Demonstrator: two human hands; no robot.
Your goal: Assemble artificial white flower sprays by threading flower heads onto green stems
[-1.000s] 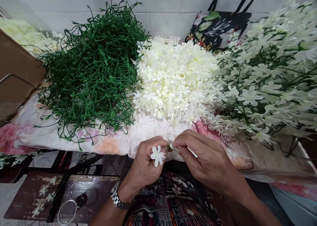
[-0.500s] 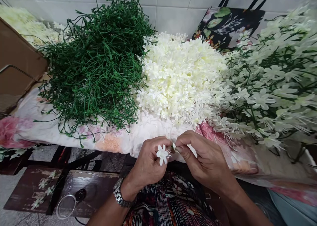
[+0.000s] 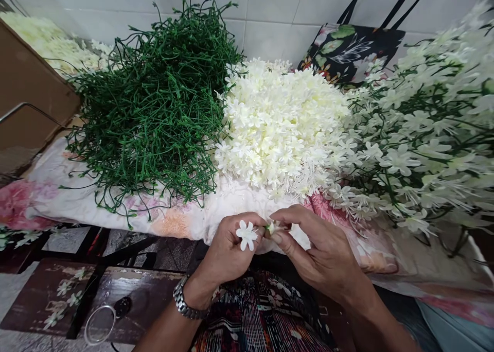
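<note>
My left hand (image 3: 230, 249) is closed around a green stem, mostly hidden in the fingers, with a white artificial flower (image 3: 247, 234) showing at the thumb side. Facing it, my right hand (image 3: 314, 249) pinches a small pale blossom (image 3: 273, 227) between thumb and forefinger. That blossom meets a bit of green at the left fingertips; whether it is seated on the stem I cannot tell. Beyond the hands lie a heap of loose white blossoms (image 3: 281, 125) and, to its left, a tangled pile of green plastic stems (image 3: 154, 115).
White flowers on green stems (image 3: 417, 151) crowd the right side. A floral cloth (image 3: 177, 221) covers the work surface. A cardboard box (image 3: 31, 100) stands at left, a floral bag (image 3: 351, 51) against the tiled wall. Below left are a dark wooden bench (image 3: 142, 295) and a clear ring (image 3: 100, 325).
The flower at my left hand has shifted slightly left and up. My right fingers have brought the small blossom to the green tip, and more of it shows. The view has shifted slightly.
</note>
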